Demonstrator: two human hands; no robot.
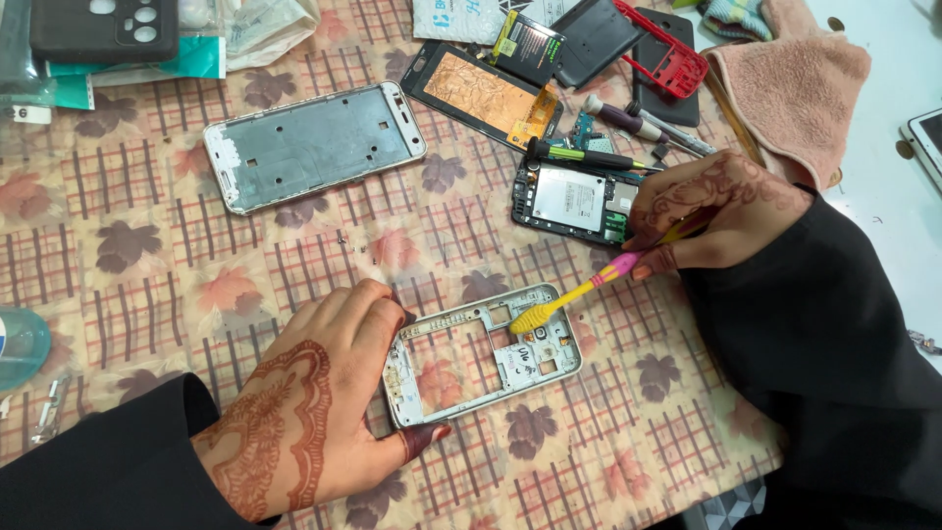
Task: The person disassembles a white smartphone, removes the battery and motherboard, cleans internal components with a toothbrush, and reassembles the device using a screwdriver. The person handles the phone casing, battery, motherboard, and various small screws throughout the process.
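My left hand [324, 393] presses down on the left end of a silver phone middle frame [481, 378] that lies on the patterned tablecloth [147, 245]. In my right hand [716, 211] I grip a yellow and pink toothbrush [579, 290]. Its yellow bristle head rests on the upper right part of the frame, by the camera opening. Both hands carry henna patterns and black sleeves.
A larger silver phone chassis [314, 145] lies at upper left. A phone body with a white battery [574, 201], a copper-backed screen [486, 93], screwdrivers [589, 155], a red frame [667, 49] and a pink cloth [800, 83] crowd the upper right. A black case [103, 29] sits top left.
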